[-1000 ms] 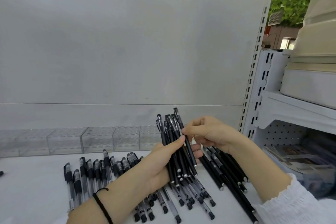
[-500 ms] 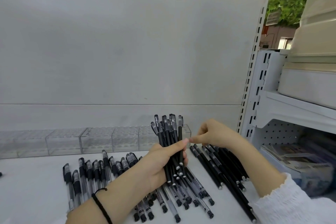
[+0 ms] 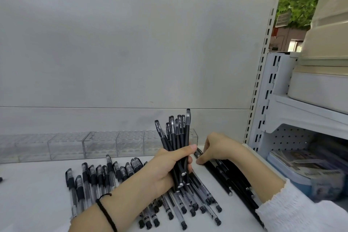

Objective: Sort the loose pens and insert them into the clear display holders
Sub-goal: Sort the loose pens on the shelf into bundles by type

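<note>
My left hand [image 3: 167,167] grips an upright bundle of matte black pens [image 3: 178,133], caps pointing up. My right hand [image 3: 216,147] is lowered onto a pile of black pens [image 3: 224,177] lying on the white shelf at the right, its fingertips pinching the cap end of one of them. A row of clear-barrelled pens with black grips [image 3: 94,179] lies at the left, and more clear pens [image 3: 188,201] fan out under my left wrist. The clear display holders [image 3: 98,145] stand in a row along the back panel.
The white shelf surface [image 3: 33,198] runs to the left. A slotted upright post [image 3: 261,69] bounds the right side. Beyond it stands another shelf unit [image 3: 301,115] with beige bins above and booklets in a box below. A small dark object [image 3: 1,179] sits at the far left edge.
My right hand let go of the bundle and dropped down to the black pens on the shelf. My left hand turned the bundle more upright.
</note>
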